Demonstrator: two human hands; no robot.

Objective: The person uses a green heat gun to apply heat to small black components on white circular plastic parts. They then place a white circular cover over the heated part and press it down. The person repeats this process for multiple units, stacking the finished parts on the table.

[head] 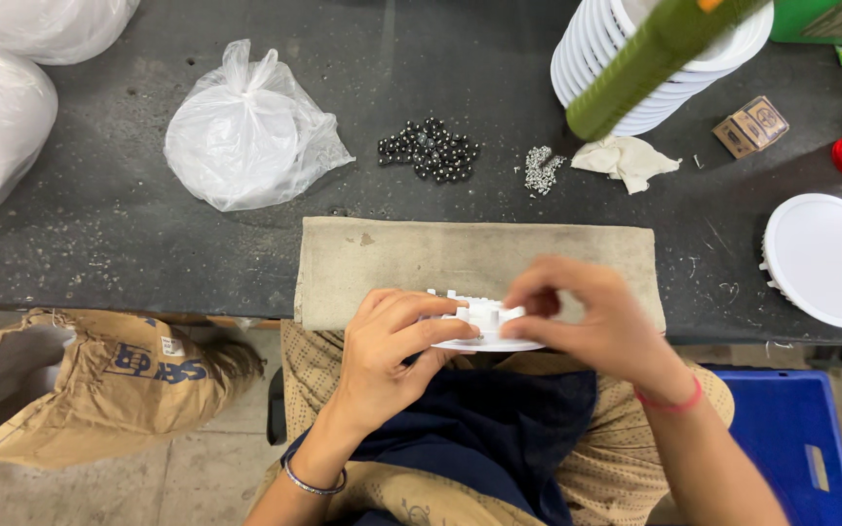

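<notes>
White round plastic lamp housing (484, 326) is sitting low in the frame's centre, over the bench (99, 224) edge, between both hands: left hand (387, 356) closing on its left rim, right hand (596, 326) pinching its right top.

Two hands in view, left hand (392, 341) and right hand (601, 326), sharing one white round housing (484, 326). White filled plastic bags: three, one knotted bag (246, 131) mid-bench and two at the left edge. One folded cloth pad (392, 263). One stack of white discs (596, 49); count within not determinable. One separate white panel light (825, 258). One heap of dark small parts (431, 151), one heap of silver screws (540, 170). One small cardboard box (750, 125).
</notes>
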